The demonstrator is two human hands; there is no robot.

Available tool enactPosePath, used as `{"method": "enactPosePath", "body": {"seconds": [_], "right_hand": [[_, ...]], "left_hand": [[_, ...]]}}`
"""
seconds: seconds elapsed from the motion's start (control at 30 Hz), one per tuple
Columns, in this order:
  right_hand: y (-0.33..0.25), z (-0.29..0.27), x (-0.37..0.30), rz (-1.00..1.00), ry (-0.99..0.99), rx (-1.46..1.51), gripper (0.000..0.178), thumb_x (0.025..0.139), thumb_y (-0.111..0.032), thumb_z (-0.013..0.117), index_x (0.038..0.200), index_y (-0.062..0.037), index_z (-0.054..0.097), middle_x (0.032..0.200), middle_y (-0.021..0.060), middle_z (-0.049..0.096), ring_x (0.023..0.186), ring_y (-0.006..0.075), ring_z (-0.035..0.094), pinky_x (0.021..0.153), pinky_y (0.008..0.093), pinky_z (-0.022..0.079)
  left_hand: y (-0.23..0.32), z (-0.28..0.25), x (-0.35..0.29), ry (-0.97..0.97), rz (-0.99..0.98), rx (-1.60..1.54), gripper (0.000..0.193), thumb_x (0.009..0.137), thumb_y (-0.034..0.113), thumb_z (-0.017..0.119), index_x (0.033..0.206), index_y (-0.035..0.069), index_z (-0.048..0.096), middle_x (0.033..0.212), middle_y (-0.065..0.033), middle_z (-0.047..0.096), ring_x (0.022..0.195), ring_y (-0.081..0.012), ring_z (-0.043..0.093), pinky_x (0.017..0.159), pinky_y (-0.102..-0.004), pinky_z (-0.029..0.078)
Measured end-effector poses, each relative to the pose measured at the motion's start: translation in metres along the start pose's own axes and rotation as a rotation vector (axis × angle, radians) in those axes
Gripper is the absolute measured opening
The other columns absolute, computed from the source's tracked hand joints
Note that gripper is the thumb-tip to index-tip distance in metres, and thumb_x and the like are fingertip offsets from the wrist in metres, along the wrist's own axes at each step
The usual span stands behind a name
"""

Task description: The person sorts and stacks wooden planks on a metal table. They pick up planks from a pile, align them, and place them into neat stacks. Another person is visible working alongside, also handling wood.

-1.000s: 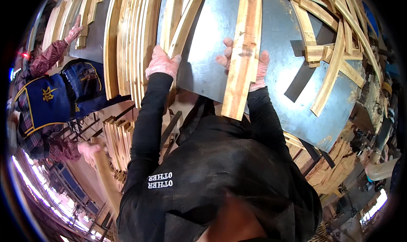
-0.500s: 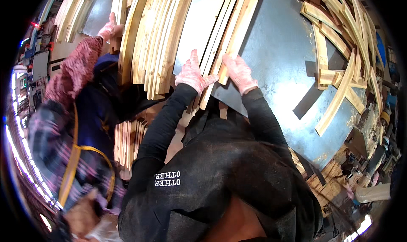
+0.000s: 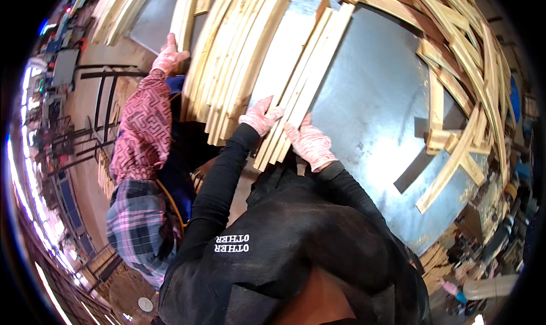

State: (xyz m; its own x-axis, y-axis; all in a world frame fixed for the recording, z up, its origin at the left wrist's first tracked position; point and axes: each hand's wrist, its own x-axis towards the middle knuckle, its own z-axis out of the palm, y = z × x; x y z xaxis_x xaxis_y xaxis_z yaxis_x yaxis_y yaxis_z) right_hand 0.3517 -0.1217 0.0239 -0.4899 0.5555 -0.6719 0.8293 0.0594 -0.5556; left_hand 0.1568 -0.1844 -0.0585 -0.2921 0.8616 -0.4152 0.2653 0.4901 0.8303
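Several long, pale wooden strips [image 3: 318,69] lie side by side on the metal tabletop, their near ends overhanging its front edge. My left hand [image 3: 261,115], in a pink-and-white glove, presses against the left side of these strips near that end. On their right side, my right hand [image 3: 310,143], gloved the same way, holds the outer strip, its thumb on the wood and the other fingers along the edge. Both hands squeeze the bundle between them. Just left lies a thicker row of curved wooden pieces [image 3: 242,57].
A co-worker's gloved hand [image 3: 169,56] touches another wooden piece [image 3: 185,17] at the left. A tangled heap of curved wooden pieces [image 3: 483,57] covers the table's right side. The metal tabletop [image 3: 364,97] stretches between. A ribbed hose [image 3: 489,289] is at lower right.
The held strips now sit closer together, and their far ends show. My left hand's fingers have drawn in; my right hand has come lower along the strips. The view has shifted.
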Motion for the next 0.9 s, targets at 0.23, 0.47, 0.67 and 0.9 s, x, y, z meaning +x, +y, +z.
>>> {"method": "enactPosePath", "body": {"seconds": [0.23, 0.47, 0.67, 0.9], "right_hand": [[-0.035, -0.012, 0.028, 0.054, 0.013, 0.029, 0.114, 0.084, -0.068, 0.054, 0.147, 0.0144, 0.006, 0.119, 0.0266, 0.063, 0.109, 0.0369, 0.062, 0.091, 0.0395, 0.048], [-0.032, -0.039, 0.074, -0.183, 0.179, 0.208, 0.094, 0.093, -0.059, 0.05, 0.15, 0.0074, 0.015, 0.122, 0.0261, 0.062, 0.115, 0.0384, 0.059, 0.095, 0.0407, 0.045], [-0.048, -0.062, 0.082, -0.333, 0.269, 1.218, 0.041, 0.087, -0.013, 0.068, 0.122, -0.0014, 0.05, 0.092, 0.0077, 0.061, 0.078, 0.0241, 0.064, 0.071, 0.0338, 0.055], [-0.03, -0.097, 0.057, -0.496, 0.17, 1.544, 0.047, 0.079, -0.001, 0.071, 0.122, -0.0016, 0.05, 0.102, 0.0098, 0.059, 0.087, 0.0231, 0.063, 0.078, 0.0431, 0.057]], "left_hand": [[0.071, -0.032, -0.014, 0.175, -0.121, 0.629, 0.051, 0.095, 0.043, 0.048, 0.129, 0.006, 0.054, 0.123, -0.0197, 0.061, 0.116, -0.037, 0.056, 0.098, -0.0467, 0.044], [0.15, -0.054, -0.02, 0.365, -0.041, 0.651, 0.049, 0.095, 0.041, 0.051, 0.122, 0.001, 0.058, 0.111, -0.0214, 0.064, 0.103, -0.0368, 0.062, 0.086, -0.047, 0.05], [0.141, -0.03, -0.018, 0.167, 0.257, 0.39, 0.047, 0.093, 0.042, 0.049, 0.127, 0.009, 0.053, 0.117, -0.0222, 0.06, 0.111, -0.0375, 0.058, 0.095, -0.0465, 0.046], [0.051, -0.179, 0.07, 0.469, -0.355, 0.783, 0.1, 0.071, 0.067, 0.067, 0.148, 0.015, 0.031, 0.137, -0.0234, 0.048, 0.126, -0.0366, 0.05, 0.103, -0.0477, 0.041]]}}
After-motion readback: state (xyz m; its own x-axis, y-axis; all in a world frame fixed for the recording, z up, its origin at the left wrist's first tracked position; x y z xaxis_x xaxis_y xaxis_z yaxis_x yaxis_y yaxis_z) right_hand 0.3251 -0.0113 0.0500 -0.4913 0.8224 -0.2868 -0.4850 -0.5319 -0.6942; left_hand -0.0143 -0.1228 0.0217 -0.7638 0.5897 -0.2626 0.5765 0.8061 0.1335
